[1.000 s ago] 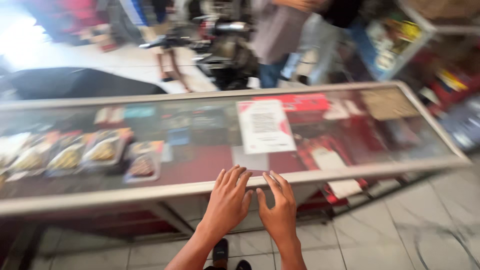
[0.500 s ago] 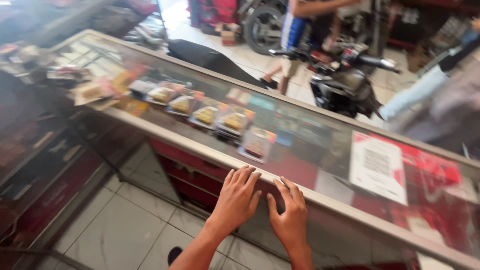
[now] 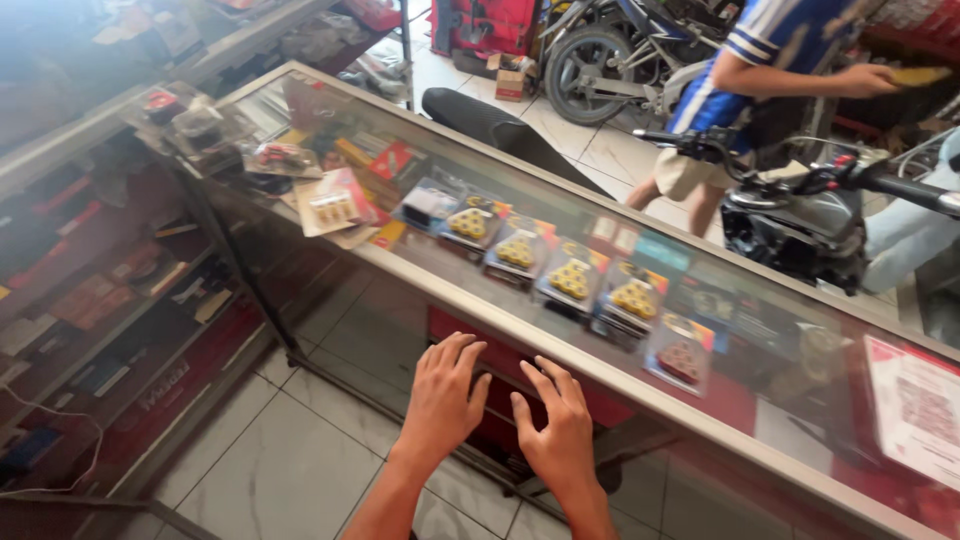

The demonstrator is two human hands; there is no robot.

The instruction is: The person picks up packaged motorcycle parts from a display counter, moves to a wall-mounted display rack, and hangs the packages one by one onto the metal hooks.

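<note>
Counter [image 3: 600,372]: big glass-topped display case with a pale metal frame, pretty much fills the shot. Long axis runs diagonally, from far upper left down to the lower right edge.
Motorbike [image 3: 800,215]: parked on the tiled floor just past the counter, handlebar sticking out to the right.
Other person [image 3: 745,90]: blue-and-white striped shirt, standing beside the bike, not the wearer.
Packets [image 3: 570,280]: row of clear blister packs with yellow parts inside, lying under the glass along the counter's length.
Paper sheet [image 3: 915,405]: white with red print, on the glass at the right end.
Left hand [image 3: 443,400]: fingers spread flat and loose, gripping nothing, against the counter's near front side below the rim.
Right hand [image 3: 555,430]: same deal, open and relaxed, just beside the left one.
</note>
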